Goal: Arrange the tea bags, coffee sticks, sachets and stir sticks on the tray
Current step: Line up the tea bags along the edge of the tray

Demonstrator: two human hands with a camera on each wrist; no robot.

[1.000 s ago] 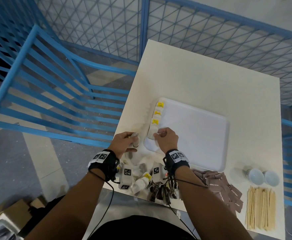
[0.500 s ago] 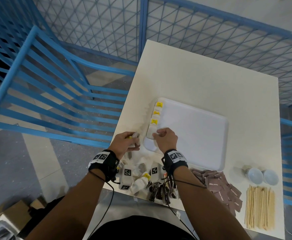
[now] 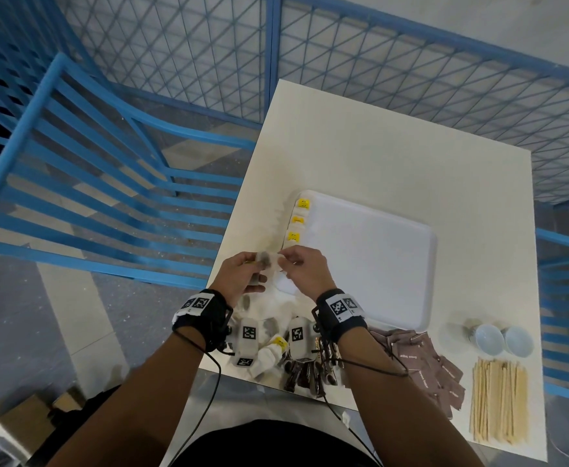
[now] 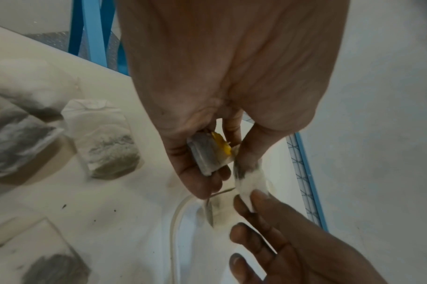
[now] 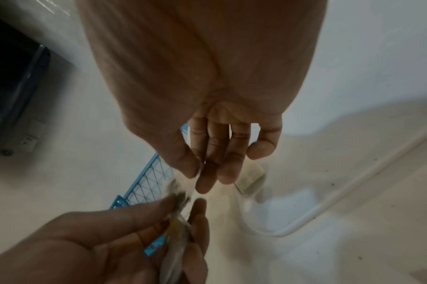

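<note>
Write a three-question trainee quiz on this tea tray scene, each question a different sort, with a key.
1. True or false: the stir sticks already lie on the tray.
2. Multiple choice: which items sit along the tray's left edge? A) brown sachets B) tea bags with yellow tags C) wooden sticks
3. Fill in: the left hand holds tea bags while the right hand pinches one ___ from them.

Key:
1. False; they lie on the table, nearer the person than the tray.
2. B; the tagged tea bags line that edge.
3. tea bag.

three tea bags (image 3: 298, 220) on one tray (image 3: 370, 257), two cups (image 3: 502, 339).
</note>
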